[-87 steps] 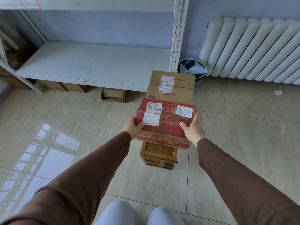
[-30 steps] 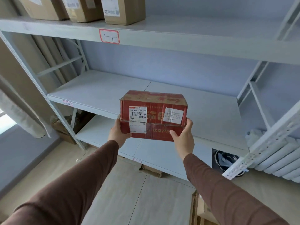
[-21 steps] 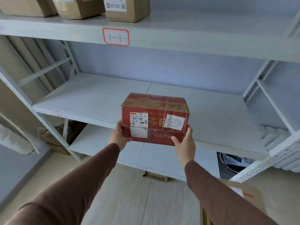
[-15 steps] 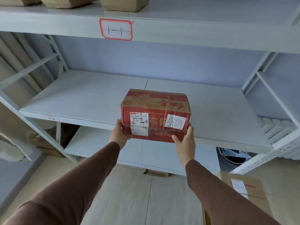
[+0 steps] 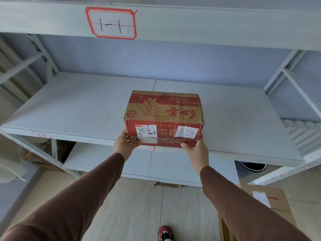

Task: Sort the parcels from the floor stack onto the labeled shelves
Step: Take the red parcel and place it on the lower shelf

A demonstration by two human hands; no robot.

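Parcel (image 5: 164,119) gripped btwn left hand (image 5: 124,145) & right hand (image 5: 197,150), at bottom corners

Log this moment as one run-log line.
phase: shelving | red parcel over middle shelf front edge | left hand, right hand grip parcel

Background stuff: pale tiled floor (image 5: 139,206), blue-grey wall (image 5: 165,61) behind the rack, a white ribbed radiator (image 5: 302,133) off to the right — plus a dark bin (image 5: 252,166) near it and a red-and-white shoe (image 5: 165,233) at the bottom edge.
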